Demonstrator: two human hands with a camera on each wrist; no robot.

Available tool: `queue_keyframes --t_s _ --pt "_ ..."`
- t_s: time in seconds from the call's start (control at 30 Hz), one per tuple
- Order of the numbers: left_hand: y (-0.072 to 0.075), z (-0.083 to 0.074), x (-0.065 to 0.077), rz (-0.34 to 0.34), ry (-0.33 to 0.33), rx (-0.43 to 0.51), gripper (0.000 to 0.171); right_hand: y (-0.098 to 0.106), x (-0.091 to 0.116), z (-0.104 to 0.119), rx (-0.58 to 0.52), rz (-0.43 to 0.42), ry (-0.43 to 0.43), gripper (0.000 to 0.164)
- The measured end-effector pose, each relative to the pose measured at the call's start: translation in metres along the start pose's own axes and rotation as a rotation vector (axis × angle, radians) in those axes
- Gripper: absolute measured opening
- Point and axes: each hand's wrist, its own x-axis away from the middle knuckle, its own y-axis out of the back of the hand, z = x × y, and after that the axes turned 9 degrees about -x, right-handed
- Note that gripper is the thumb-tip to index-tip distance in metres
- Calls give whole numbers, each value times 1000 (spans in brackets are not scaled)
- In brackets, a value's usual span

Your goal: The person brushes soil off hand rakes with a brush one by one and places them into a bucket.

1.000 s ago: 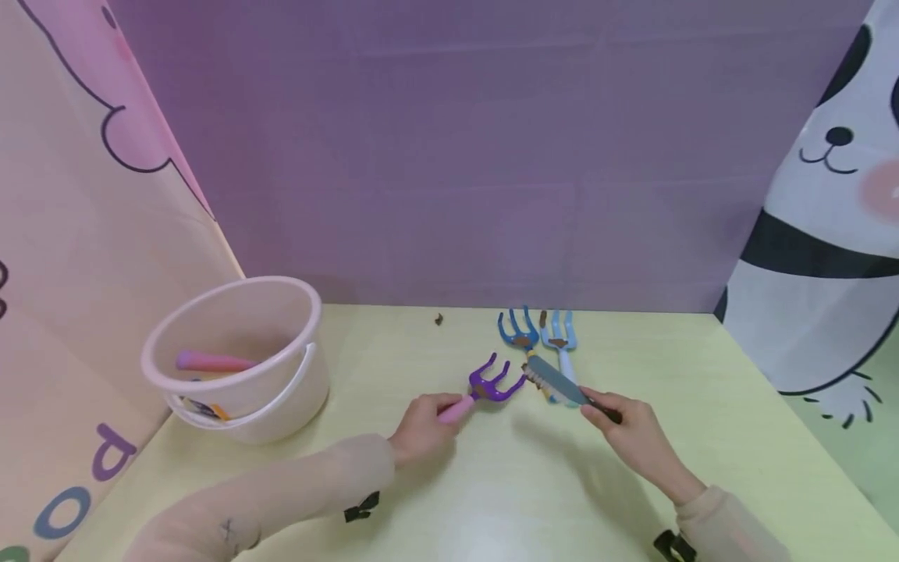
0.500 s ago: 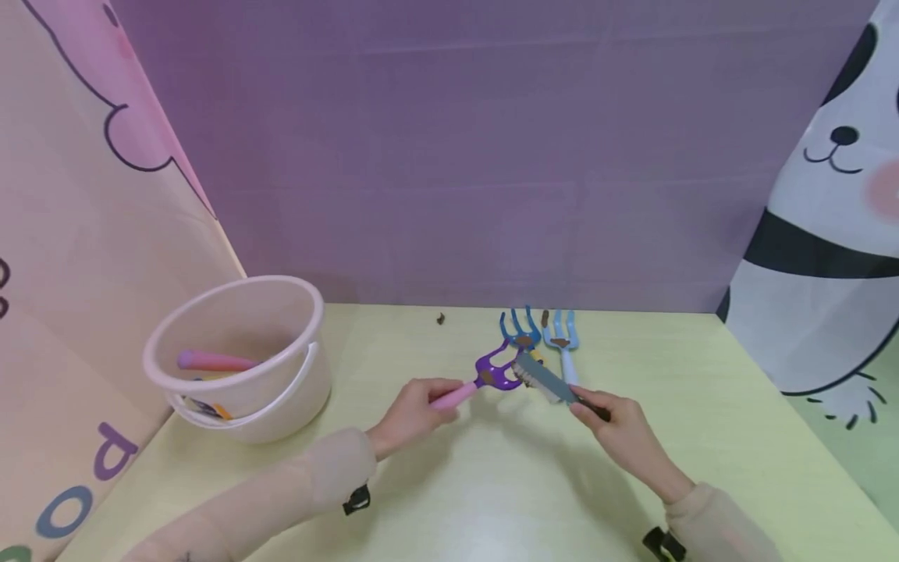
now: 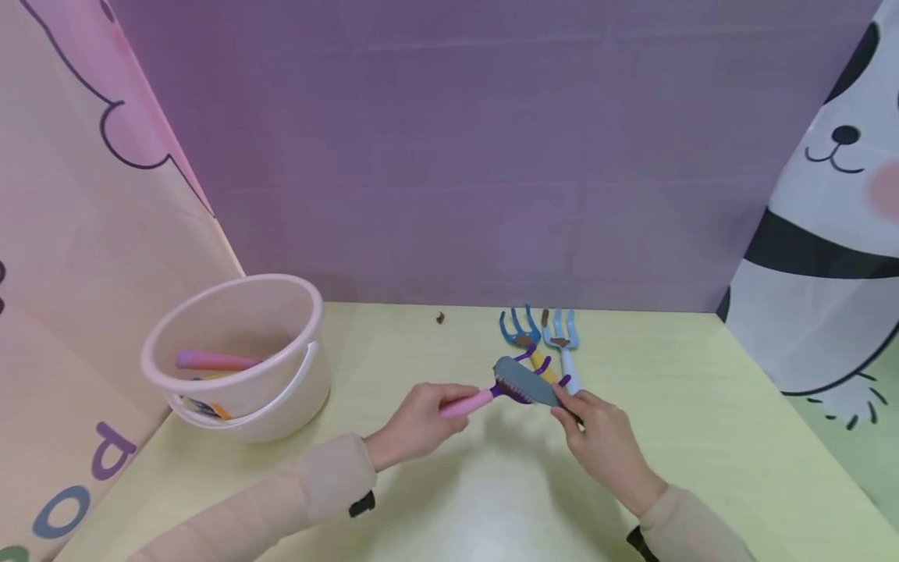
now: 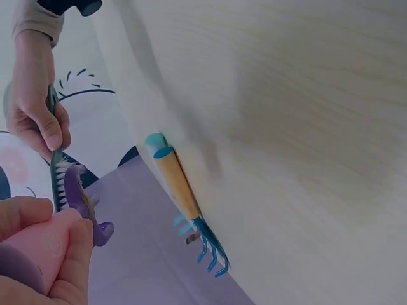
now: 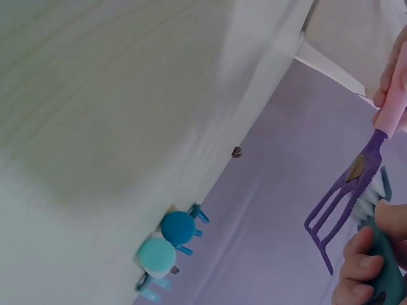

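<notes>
Holding the purple fork [image 3: 485,398] by its pink handle: left hand [image 3: 417,421], fingers wrapped round it. Right hand [image 3: 605,441] grips the brush [image 3: 528,381] by its dark handle. Both tools are up off the table [image 3: 737,437], brush head across fork head, bristles on or right at the tines. Brown patch [image 5: 357,168] on the fork head.

Risks, my read: off-centre brush pressure could twist the fork, since the load sits out ahead of the grip. Bristles could snag between tines; an overshoot toward the handle could hit the left fingers.

Just beyond: dark blue fork [image 3: 534,336] and light blue fork [image 3: 567,361] lying beside each other, both with brown on their heads. A low or long stroke could knock them; tines sit close to the back edge, little slack there.

Room: table runs on toward the person and out right. Left is tighter, bucket [image 3: 309,398] stands there. Brown crumb [image 3: 440,318] near back edge, purple cloth [image 3: 449,156] behind.
</notes>
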Motion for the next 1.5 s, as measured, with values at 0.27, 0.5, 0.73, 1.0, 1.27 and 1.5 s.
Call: queue_keyframes --t_s 0.27,0.5,0.73,1.0,1.27,1.5 --pt "3 -1 7 -2 -8 15 39 11 -2 2 66 91 15 33" --pt "3 1 9 -6 -44 -53 37 18 -11 -1 198 148 184 32" --pt "5 4 8 -32 -44 -78 35 9 -16 -6 285 -3 414 29" --pt "5 2 7 -15 -73 -101 39 9 -7 -4 45 26 90 35" --pt "7 1 5 -22 -119 -170 40 18 -11 2 -190 148 -281 30" --pt "8 0 4 -30 -123 -173 39 24 -14 0 -351 246 -492 33"
